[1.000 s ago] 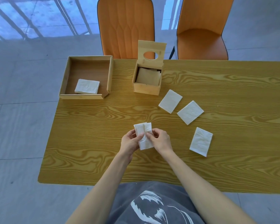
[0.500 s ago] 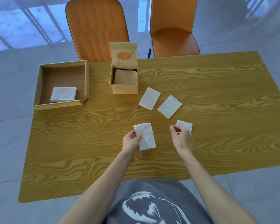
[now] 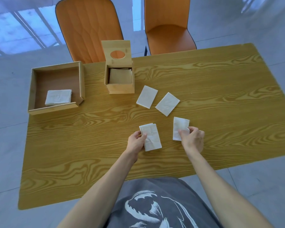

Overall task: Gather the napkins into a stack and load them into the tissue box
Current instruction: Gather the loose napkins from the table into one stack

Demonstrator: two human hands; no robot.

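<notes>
My left hand (image 3: 136, 142) holds a small stack of white napkins (image 3: 151, 138) by its left edge, just above the table. My right hand (image 3: 192, 139) pinches the lower corner of a single white napkin (image 3: 179, 126) to the right of the stack. Two more napkins lie flat farther back, one (image 3: 147, 96) near the box and one (image 3: 167, 104) to its right. The wooden tissue box (image 3: 119, 78) stands at the back with its holed lid (image 3: 117, 52) raised; napkins show inside it.
A shallow wooden tray (image 3: 56, 109) at the back left holds a pile of napkins (image 3: 58, 97). Two orange chairs (image 3: 90, 28) stand behind the wooden table (image 3: 220, 96). The table's near edge is close to my body.
My right hand let go of the stack, reached right and took hold of the nearest loose napkin, which now sits lifted at one corner. The left hand keeps the stack.
</notes>
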